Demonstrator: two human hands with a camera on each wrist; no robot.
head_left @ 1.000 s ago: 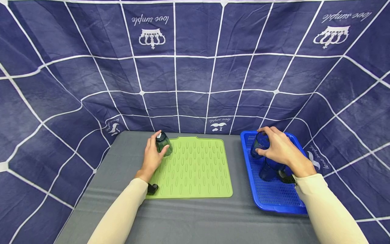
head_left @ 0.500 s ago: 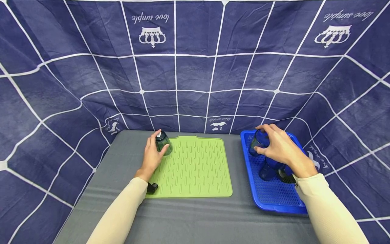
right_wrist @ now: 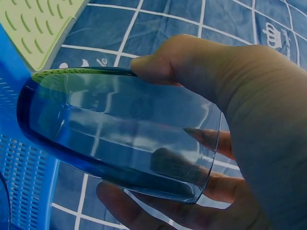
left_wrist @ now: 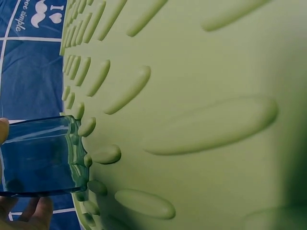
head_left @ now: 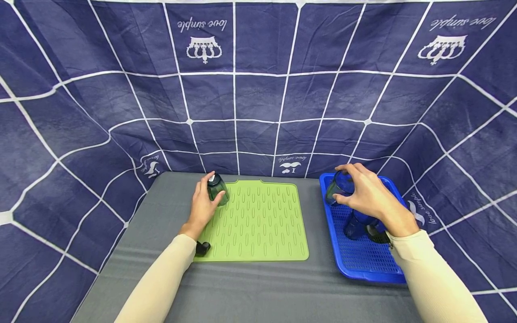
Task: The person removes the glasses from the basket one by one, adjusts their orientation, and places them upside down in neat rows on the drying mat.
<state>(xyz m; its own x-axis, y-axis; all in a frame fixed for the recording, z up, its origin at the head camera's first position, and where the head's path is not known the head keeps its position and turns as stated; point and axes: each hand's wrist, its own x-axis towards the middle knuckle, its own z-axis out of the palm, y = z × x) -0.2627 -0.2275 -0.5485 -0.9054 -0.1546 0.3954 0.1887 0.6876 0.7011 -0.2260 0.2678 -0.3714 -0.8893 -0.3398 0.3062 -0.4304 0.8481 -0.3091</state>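
At the far left corner of the green drying mat, my left hand holds a tinted drinking glass between thumb and fingers. That glass stands upside down, a small white sticker on its upturned base; in the left wrist view its lower end meets the mat's ridges. My right hand grips another clear bluish glass over the back left of the blue basket. Its thin rim is nearest my palm and its thick base points towards the basket. Fingers show through its wall.
A further blue glass is in the basket under my right wrist, partly hidden. The grey tablecloth lies around mat and basket. Behind and at both sides hangs a blue checked curtain.
My right hand and its glass have moved slightly up and left, towards the basket's left rim. The left hand and its glass stay in place.
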